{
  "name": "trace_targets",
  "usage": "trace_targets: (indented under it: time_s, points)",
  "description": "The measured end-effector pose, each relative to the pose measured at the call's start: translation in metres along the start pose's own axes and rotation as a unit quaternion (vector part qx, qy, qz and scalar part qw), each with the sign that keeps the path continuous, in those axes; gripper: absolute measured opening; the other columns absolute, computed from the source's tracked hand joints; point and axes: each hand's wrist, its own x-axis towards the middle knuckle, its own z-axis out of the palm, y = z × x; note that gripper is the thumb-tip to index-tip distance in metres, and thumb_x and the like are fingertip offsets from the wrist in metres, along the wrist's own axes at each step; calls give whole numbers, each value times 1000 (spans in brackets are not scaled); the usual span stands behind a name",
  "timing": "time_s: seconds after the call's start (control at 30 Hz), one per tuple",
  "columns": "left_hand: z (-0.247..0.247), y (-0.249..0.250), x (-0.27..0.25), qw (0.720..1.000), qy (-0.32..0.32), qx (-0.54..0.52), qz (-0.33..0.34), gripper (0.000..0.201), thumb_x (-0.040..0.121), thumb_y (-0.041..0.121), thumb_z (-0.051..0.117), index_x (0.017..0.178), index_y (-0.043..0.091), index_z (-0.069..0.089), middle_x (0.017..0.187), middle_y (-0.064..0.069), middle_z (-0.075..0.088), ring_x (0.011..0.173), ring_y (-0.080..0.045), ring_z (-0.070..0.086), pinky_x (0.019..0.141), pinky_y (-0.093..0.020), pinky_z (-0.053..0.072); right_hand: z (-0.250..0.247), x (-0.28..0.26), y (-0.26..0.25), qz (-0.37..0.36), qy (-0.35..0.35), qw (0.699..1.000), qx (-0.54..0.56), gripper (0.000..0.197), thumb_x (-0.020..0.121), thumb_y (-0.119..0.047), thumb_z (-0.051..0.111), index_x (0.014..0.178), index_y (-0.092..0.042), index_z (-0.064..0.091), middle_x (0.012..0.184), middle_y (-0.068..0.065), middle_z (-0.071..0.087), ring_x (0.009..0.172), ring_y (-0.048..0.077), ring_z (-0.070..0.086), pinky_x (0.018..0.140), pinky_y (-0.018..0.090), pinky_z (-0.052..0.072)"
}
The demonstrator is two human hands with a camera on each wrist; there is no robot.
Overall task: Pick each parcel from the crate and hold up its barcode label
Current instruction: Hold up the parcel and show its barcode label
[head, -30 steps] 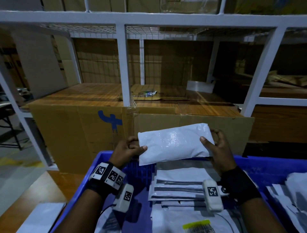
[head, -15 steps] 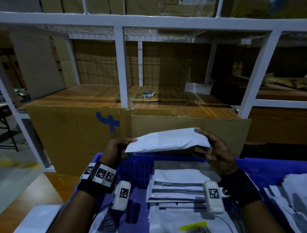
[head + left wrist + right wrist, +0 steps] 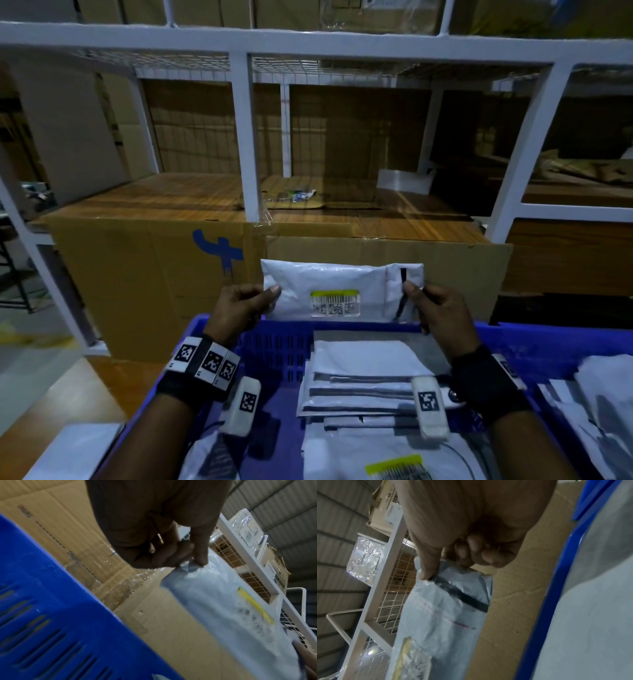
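- Head view: your left hand (image 3: 239, 308) pinches the left edge of the white parcel (image 3: 339, 291), thumb on the face turned toward you, and your right hand (image 3: 435, 315) pinches the right edge beside a black strip. The parcel stands upright between your two hands, above the far rim of the blue crate (image 3: 274, 346). Its barcode label (image 3: 335, 303), topped with a yellow band, faces you, about midway between your hands.
- Head view: below your wrists, more white parcels (image 3: 363, 380) lie stacked in the crate; beyond your hands stand a cardboard box (image 3: 154, 274) and a white shelf frame (image 3: 245, 137).
- Left wrist view: your thumb and curled fingers (image 3: 199, 547) clamp the parcel's corner; the parcel runs away from your hand, yellow band blurred, crate wall below.
- Right wrist view: your thumb (image 3: 426, 562) presses the parcel at the end of the black strip (image 3: 460, 595), fingers curled behind it.
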Motion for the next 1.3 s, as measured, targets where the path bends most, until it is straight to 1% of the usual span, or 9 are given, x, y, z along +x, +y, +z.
trace_targets:
  time_s: [0.1, 0.33, 0.47, 0.53, 0.63, 0.8, 1.07, 1.2, 1.3]
  points:
    - [2, -1, -3, 1000, 7, -3, 0, 38, 86, 21, 69, 56, 6, 52, 50, -4, 42, 42, -12, 36, 43, -18, 30, -3, 1, 7, -2, 15, 1000, -2, 58, 85, -37, 67, 57, 8, 44, 52, 10, 40, 49, 15, 40, 46, 22, 33]
    - [7, -1, -5, 999, -27, -31, -1, 8, 86, 5, 65, 91, 0, 69, 76, -5, 74, 65, -15, 69, 54, -24, 52, 3, 1, 10, 29, -19, 999, -26, 91, 65, -76, 69, 71, 13, 51, 63, 15, 51, 60, 20, 50, 56, 32, 40]
    - [6, -2, -5, 999, -28, -23, 11, 14, 85, 4, 65, 98, -1, 70, 89, -14, 75, 78, -24, 71, 66, -33, 57, 8, -2, 3, 69, -33, 997, 19, 30, 88, -34, 66, 91, -4, 70, 85, 19, 73, 74, 38, 70, 63, 36, 54]
    - [5, -4, -5, 999, -31, -20, 14, 14, 82, 9, 69, 94, 2, 72, 92, -17, 74, 82, -27, 70, 71, -36, 55, 9, -3, 1, 83, -36, 996, 25, 15, 92, -16, 64, 104, -9, 70, 95, 13, 75, 87, 31, 72, 70, 38, 59]
    - [7, -3, -6, 999, -27, -24, 16, 16, 81, 17, 71, 88, 3, 74, 88, -23, 71, 78, -27, 65, 69, -37, 50, 8, -2, 5, 76, -37, 996, 4, 18, 91, -8, 65, 108, -4, 69, 95, 6, 76, 88, 23, 73, 69, 31, 59]
    - [8, -5, -3, 1000, 14, -5, 18, 10, 92, 8, 61, 85, 6, 69, 66, -1, 71, 60, -13, 67, 52, -27, 54, 8, -2, 4, 79, -59, 995, 5, 16, 90, -7, 65, 105, -2, 70, 95, 8, 76, 88, 23, 73, 67, 28, 57]
    - [4, -10, 0, 999, 15, 19, 37, 14, 93, 9, 60, 93, -2, 69, 75, -15, 72, 66, -21, 68, 55, -30, 55, 8, 1, 6, 75, -24, 997, -8, 16, 98, -15, 56, 88, -8, 67, 77, 2, 73, 75, 16, 68, 66, 28, 50]
    - [3, -11, 3, 998, 42, 22, 31, 17, 93, 6, 58, 79, 1, 64, 64, -9, 68, 58, -16, 64, 50, -24, 48, 8, -2, -3, 93, -54, 994, 28, 13, 94, -11, 61, 106, -11, 64, 87, 4, 75, 82, 21, 70, 62, 32, 56]
    - [-4, -13, 8, 997, 68, -9, 22, 18, 94, 9, 58, 85, -7, 60, 74, -14, 67, 64, -22, 64, 58, -32, 50, 9, -7, -11, 129, -108, 985, 35, 47, 82, 1, 71, 120, -21, 54, 97, 10, 75, 83, 23, 73, 59, 37, 60]
